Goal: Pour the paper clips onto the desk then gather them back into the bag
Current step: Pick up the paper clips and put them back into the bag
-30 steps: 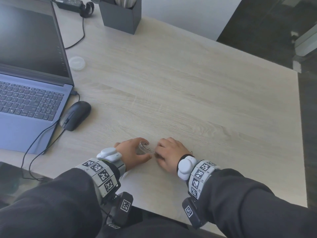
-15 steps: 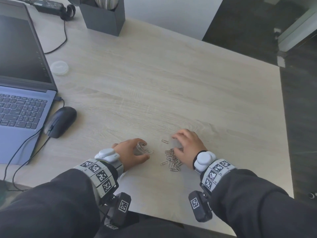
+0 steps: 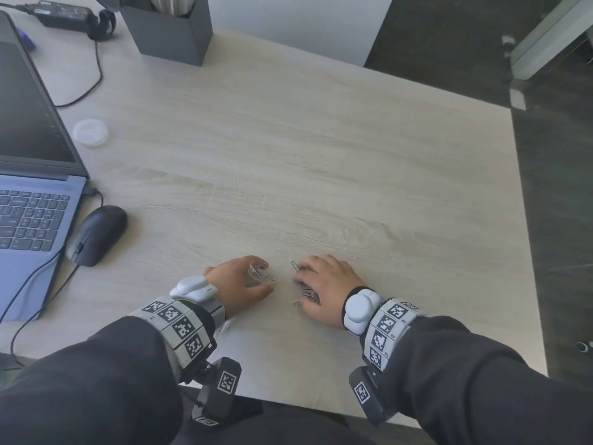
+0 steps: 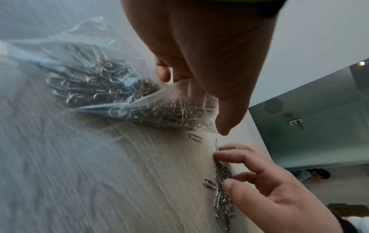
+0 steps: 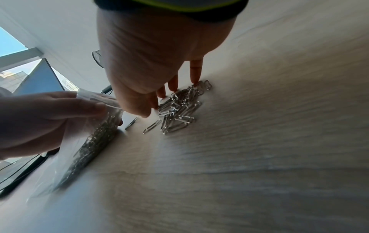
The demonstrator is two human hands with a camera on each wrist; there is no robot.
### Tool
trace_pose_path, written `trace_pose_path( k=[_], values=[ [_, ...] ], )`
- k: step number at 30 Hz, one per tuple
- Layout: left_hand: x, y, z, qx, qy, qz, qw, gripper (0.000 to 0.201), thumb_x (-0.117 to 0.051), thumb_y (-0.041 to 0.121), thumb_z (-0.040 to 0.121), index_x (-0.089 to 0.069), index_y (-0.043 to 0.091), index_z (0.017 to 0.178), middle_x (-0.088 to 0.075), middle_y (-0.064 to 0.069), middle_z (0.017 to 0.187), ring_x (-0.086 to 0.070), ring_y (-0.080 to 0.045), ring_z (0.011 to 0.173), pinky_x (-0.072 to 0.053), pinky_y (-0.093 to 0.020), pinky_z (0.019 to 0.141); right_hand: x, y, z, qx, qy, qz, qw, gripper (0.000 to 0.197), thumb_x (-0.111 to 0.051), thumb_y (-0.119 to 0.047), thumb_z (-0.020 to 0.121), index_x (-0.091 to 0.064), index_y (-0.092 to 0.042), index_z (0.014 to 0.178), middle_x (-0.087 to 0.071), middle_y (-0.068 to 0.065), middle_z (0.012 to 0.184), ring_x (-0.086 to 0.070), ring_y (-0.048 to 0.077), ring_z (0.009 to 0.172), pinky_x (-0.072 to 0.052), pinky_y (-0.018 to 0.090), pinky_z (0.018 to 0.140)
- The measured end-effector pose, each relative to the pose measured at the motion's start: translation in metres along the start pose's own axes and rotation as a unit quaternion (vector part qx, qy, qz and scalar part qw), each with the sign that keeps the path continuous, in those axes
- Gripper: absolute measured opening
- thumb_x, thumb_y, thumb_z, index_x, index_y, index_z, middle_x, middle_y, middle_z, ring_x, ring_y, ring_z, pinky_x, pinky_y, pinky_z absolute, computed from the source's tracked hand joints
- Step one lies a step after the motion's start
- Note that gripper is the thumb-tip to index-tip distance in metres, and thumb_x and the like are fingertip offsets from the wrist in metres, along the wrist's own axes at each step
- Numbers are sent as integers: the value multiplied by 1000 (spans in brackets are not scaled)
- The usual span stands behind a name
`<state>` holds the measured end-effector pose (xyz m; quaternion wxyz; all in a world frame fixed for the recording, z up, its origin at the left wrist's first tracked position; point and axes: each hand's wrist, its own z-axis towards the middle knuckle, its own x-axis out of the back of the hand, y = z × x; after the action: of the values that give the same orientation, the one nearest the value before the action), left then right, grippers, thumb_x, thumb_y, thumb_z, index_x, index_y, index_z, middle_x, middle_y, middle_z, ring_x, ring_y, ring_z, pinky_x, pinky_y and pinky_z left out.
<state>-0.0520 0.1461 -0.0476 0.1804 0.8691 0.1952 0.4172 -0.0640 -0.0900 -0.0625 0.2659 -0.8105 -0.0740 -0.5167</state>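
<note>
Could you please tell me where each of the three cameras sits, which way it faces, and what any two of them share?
Head: worn on the head, looking forward and down at the desk; shows both sleeves, left hand and right hand.
Left wrist: along the left hand at the bag; the right hand shows opposite.
Right wrist: along the right hand at the loose paper clips; the left hand holds the bag's mouth.
Shared: both wrist views show the bag, the loose clips and both hands.

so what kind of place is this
Most likely an office or a home desk: a pale wood-grain desk bearing an open laptop with a wired mouse, and a dark pen holder at the back.
</note>
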Motion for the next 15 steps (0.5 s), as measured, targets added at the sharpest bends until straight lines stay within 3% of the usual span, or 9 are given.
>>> trace_pose_path(
  k=[3,8,10,13,15],
  values=[
    [3,-1,-4,2,10,-14,1000,50,-65,61,79,-58,40,123,-67,15,122,-60,-13,116,-40,-36,107,1,-3,6,12,23,26,999,23,-56,-32,77,-63,-25,98,-57,-9,110,-50,22,98,-47,43,82],
    [5,-5,-8,9,29,-23,999,45,-69,53,83,-59,38,124,-67,13,122,-60,-14,116,-40,-35,105,4,-12,19,14,12,38,999,42,-55,-32,77,-59,-25,118,-55,-6,119,-50,24,108,-46,42,87],
    [5,-9,-11,19,33,-28,999,45,-69,54,82,-59,38,124,-68,12,121,-61,-14,115,-40,-34,104,1,-20,25,31,1,32,999,41,-58,-30,78,-60,-26,118,-56,-5,119,-49,26,109,-45,41,85],
    [5,-16,-15,29,34,-33,998,53,-64,62,75,-59,40,122,-68,13,117,-62,-14,112,-41,-32,101,-4,-30,34,64,14,28,997,23,-61,-26,80,-67,-25,103,-58,-2,108,-51,29,98,-47,41,75],
    [4,-18,-16,30,42,-35,998,49,-65,59,77,-60,40,122,-68,14,116,-62,-13,112,-41,-31,100,-7,-35,37,85,27,31,996,11,-63,-22,80,-69,-22,89,-59,1,98,-53,31,86,-48,41,65]
  ],
)
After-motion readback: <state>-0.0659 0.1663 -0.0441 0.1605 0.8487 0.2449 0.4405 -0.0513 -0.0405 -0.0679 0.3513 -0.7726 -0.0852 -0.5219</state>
